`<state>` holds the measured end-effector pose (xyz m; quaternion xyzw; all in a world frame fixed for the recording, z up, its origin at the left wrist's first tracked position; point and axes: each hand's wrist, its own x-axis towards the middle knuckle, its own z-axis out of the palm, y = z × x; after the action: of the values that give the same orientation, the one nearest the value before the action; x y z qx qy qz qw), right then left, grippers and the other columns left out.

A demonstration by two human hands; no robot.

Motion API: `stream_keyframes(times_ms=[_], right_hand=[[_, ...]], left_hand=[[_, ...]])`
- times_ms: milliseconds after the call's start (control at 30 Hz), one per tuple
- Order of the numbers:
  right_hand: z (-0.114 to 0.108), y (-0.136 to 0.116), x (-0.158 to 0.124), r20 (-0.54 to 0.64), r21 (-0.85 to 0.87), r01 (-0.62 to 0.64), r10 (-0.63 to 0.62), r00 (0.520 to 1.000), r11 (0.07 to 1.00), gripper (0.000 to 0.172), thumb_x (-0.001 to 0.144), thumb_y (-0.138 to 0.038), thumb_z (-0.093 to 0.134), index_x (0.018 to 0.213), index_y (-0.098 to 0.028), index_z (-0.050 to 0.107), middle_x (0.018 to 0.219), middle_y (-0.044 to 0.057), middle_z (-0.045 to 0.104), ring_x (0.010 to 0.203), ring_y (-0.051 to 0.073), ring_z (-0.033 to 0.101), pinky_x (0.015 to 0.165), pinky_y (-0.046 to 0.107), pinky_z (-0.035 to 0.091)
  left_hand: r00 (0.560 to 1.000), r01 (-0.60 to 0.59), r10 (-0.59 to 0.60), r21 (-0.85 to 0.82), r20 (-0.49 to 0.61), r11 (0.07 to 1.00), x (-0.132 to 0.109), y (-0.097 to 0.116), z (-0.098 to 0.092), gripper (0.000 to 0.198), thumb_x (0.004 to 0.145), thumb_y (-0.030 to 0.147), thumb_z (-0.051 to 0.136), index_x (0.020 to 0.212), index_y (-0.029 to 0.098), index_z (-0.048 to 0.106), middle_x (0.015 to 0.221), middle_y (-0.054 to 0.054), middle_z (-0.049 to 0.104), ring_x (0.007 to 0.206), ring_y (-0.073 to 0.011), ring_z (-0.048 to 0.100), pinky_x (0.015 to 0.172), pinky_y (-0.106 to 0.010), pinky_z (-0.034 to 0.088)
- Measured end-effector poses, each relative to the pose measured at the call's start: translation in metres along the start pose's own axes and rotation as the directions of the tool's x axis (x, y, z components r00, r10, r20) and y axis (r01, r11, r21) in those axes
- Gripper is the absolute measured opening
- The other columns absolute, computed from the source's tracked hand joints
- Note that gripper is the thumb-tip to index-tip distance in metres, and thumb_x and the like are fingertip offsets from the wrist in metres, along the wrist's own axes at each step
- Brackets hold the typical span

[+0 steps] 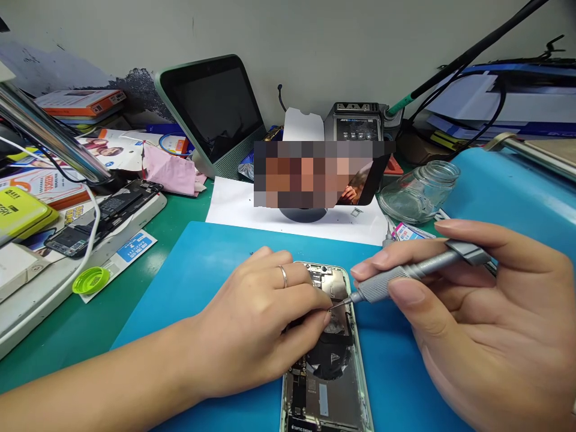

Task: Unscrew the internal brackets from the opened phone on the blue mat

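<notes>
An opened smartphone [324, 384] lies on the blue work mat [216, 264], its inner parts and metal frame exposed. My left hand [265, 318], with a ring on one finger, rests over the phone's left side. Its thumb and index finger pinch together at the tip of a screwdriver; anything else between them is too small to make out. In my right hand [477, 318] is the grey precision screwdriver [382, 285], held between thumb and fingers. The screwdriver slants down to the left, its thin tip at my left fingertips above the phone.
Behind the mat stand a smart display [211, 108], a partly blurred screen, a soldering station [357, 126] and a glass jar [418, 192]. Another opened phone [108, 216] lies at left near a green cap [91, 280]. A blue roll [522, 204] edges the right.
</notes>
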<state>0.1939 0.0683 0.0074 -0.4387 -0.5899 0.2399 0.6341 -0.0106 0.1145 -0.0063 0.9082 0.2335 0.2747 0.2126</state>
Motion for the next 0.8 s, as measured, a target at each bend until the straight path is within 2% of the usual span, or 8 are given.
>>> stream_keyframes(times_ms=[300, 467, 800], right_hand=[[-0.0006, 0.0015, -0.0009, 0.017, -0.009, 0.012, -0.012, 1.0, 1.0, 0.044, 0.088, -0.003, 0.071, 0.121, -0.029, 0.058, 0.092, -0.003, 0.076, 0.08, 0.012, 0.079, 0.066, 0.017, 0.067], [-0.0001, 0.0019, 0.0022, 0.012, -0.019, 0.019, -0.018, 1.0, 1.0, 0.044, 0.087, -0.003, 0.071, 0.119, -0.03, 0.059, 0.088, -0.003, 0.077, 0.078, 0.015, 0.079, 0.059, 0.021, 0.067], [0.0002, 0.0004, 0.0022, -0.014, -0.049, 0.032, -0.032, 0.999, 0.998, 0.041, 0.085, -0.005, 0.071, 0.116, -0.029, 0.058, 0.084, -0.002, 0.077, 0.078, 0.017, 0.08, 0.06, 0.024, 0.068]], left_hand=[[1.0, 0.005, -0.005, -0.001, -0.009, 1.0, 0.0005, 0.0018, -0.0003, 0.018, 0.102, 0.018, 0.057, 0.096, 0.017, 0.073, 0.08, -0.001, 0.067, 0.073, -0.0157, 0.051, 0.067, -0.036, 0.028], [1.0, 0.014, -0.014, -0.008, -0.007, 1.0, 0.0008, 0.0022, 0.0, 0.018, 0.102, 0.017, 0.056, 0.096, 0.017, 0.073, 0.079, -0.001, 0.066, 0.073, -0.0155, 0.05, 0.067, -0.036, 0.029], [1.0, 0.016, -0.016, 0.005, -0.027, 1.0, 0.001, 0.0009, 0.0018, 0.015, 0.101, 0.017, 0.058, 0.095, 0.018, 0.072, 0.076, 0.0, 0.065, 0.07, -0.0149, 0.05, 0.066, -0.036, 0.029]])
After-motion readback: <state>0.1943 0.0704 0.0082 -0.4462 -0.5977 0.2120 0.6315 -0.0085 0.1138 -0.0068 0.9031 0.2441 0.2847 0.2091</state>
